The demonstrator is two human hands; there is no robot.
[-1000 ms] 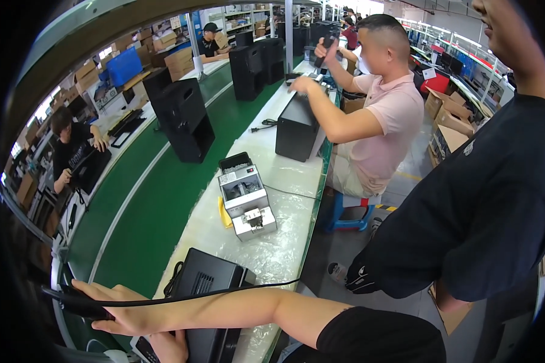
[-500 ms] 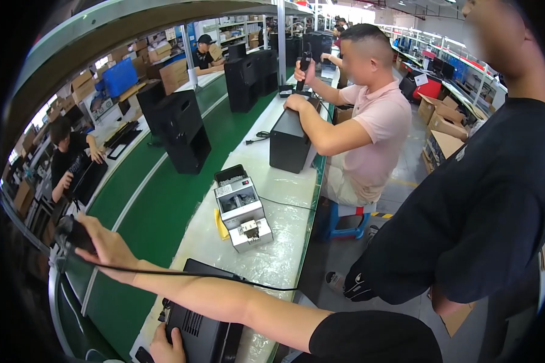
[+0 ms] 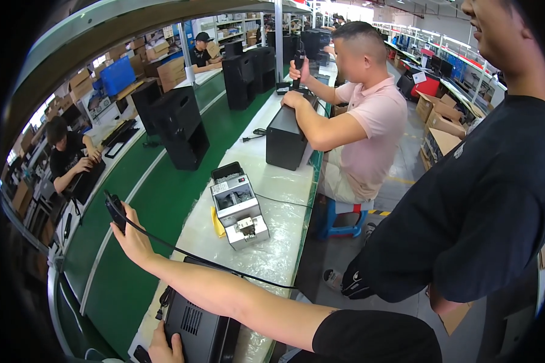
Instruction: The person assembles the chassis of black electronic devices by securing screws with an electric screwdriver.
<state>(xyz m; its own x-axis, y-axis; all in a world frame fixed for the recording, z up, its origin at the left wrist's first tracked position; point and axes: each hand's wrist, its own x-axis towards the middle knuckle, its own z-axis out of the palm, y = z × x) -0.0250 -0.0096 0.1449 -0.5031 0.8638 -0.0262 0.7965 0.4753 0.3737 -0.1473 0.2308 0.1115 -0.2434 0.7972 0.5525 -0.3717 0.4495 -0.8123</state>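
Note:
My right arm reaches across to the left, over the green conveyor. In my right hand (image 3: 135, 237) is a black corded electric screwdriver (image 3: 116, 212), its fingers closed round it. The black cord (image 3: 209, 260) runs from it past my forearm toward the bench edge. Below that arm lies a black box (image 3: 195, 314) with a patch of vent slots, partly hidden by the forearm. My left hand (image 3: 163, 347) grips the box's left side near the lower edge, thumb on top; its other fingers are partly out of sight. A short plug lead (image 3: 162, 302) lies beside the box.
A grey and white machine (image 3: 239, 206) with an opened top stands on the plastic-covered bench (image 3: 278, 242). Beyond it, a co-worker in pink drives another screwdriver (image 3: 298, 63) into a black box (image 3: 286, 142). Another person stands at right. Black speaker cabinets (image 3: 181, 127) stand on the conveyor (image 3: 145, 193).
My right hand has moved right and a little down with the screwdriver, which now points upward. The left hand stays on the box. At far left, a co-worker's hands have come together.

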